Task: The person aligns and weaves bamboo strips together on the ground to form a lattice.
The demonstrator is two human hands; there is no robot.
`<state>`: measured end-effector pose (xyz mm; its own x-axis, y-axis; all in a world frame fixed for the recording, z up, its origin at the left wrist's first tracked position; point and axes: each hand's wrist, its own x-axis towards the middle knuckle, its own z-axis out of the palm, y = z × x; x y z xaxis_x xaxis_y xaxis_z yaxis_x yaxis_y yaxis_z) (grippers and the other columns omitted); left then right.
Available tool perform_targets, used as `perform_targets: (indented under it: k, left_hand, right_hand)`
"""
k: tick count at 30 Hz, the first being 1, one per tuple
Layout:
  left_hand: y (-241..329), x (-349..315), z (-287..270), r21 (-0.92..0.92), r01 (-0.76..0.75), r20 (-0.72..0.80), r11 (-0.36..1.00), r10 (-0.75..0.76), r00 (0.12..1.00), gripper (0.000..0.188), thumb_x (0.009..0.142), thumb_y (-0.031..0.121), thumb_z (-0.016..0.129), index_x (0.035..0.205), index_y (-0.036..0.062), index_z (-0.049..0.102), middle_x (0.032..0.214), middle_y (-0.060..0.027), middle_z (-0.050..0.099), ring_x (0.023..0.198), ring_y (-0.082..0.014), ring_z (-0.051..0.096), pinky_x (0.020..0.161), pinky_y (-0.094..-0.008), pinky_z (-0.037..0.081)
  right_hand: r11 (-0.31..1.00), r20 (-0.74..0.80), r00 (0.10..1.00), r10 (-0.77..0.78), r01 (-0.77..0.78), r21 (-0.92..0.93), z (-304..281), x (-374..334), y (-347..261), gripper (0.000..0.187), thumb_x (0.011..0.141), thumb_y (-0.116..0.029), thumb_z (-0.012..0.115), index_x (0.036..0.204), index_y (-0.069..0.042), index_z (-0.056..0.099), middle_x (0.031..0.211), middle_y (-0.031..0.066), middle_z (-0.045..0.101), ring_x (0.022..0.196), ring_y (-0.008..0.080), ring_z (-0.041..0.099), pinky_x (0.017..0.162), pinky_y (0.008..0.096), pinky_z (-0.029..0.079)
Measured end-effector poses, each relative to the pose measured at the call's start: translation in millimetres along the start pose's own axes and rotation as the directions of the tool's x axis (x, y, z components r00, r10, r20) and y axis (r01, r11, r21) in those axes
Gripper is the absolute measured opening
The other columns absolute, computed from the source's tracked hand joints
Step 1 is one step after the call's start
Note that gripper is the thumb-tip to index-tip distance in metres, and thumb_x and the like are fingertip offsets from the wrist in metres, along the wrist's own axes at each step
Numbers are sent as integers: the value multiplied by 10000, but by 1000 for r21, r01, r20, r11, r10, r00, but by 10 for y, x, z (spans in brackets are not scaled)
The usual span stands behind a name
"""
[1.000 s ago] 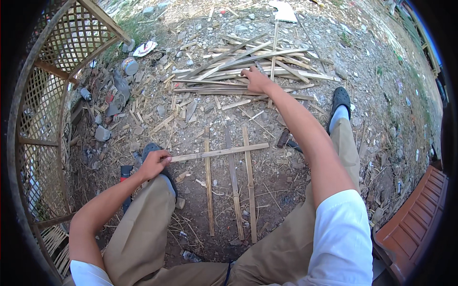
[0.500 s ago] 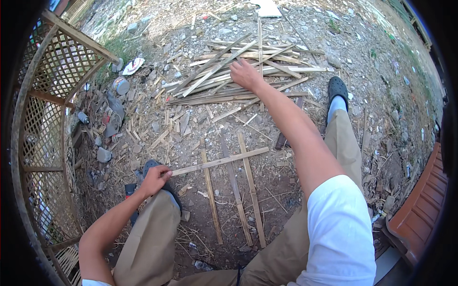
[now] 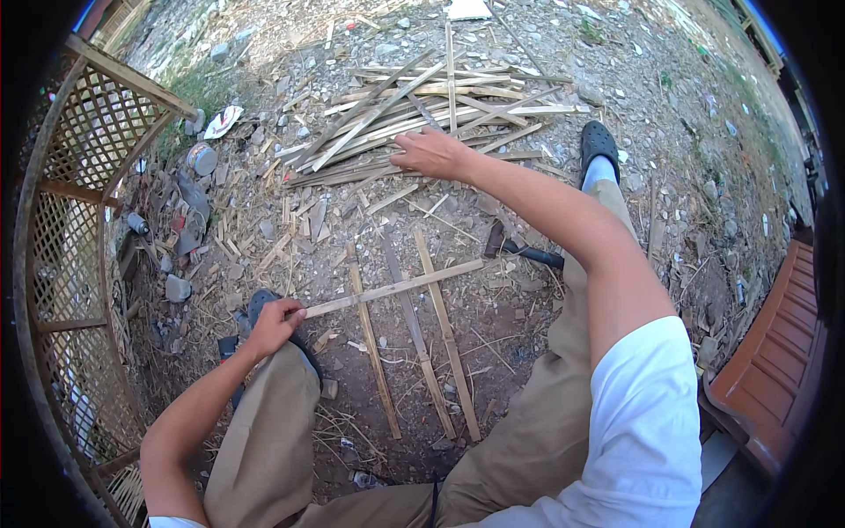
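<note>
My left hand (image 3: 275, 326) pinches the left end of a thin wooden slat (image 3: 396, 288) near my left shoe. That slat lies crosswise over three roughly parallel slats, a left one (image 3: 375, 352), a greyer middle one (image 3: 414, 326) and a right one (image 3: 451, 343), all on the dirt between my legs. My right arm reaches forward, and my right hand (image 3: 433, 153) is over the near side of a loose pile of slats (image 3: 378, 128). Its fingers are bent and apart, with no slat plainly held; the palm side is hidden.
A hammer (image 3: 537, 255) with a dark handle lies by my right leg. A lattice panel (image 3: 66, 229) stands at the left. At the right is a reddish-brown ribbed panel (image 3: 775, 352). A tin (image 3: 202, 159), stones and wood scraps litter the ground.
My right hand has moved left and slightly nearer along the pile. The view has shifted, showing more of the hammer. My left hand keeps its grip on the crosswise slat.
</note>
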<state>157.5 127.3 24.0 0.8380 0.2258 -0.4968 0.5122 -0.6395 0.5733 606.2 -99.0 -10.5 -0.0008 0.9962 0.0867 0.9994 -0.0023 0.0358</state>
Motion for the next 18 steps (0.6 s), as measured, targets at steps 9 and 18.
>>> perform_targets:
  k: [9,18]
  left_hand:
    - [28,72,102,-33,9,-4,999,-9,1000,224,997,162,680,1029,-53,734,857,-144,713,781,-220,654,735,-376,506]
    - [135,-8,159,-174,55,-5,983,-57,998,222,1021,163,668,1008,-47,740,789,-89,702,735,-147,623,693,-345,490]
  right_hand:
    - [927,-209,960,186,-242,-286,180,183,548,179,973,-149,639,1148,-155,678,1179,80,641,1180,236,656,1012,458,519]
    - [573,97,594,799,-702,-423,135,-1865,1985,324,959,-100,673,1275,-167,697,1177,83,749,1198,277,698,1066,604,467]
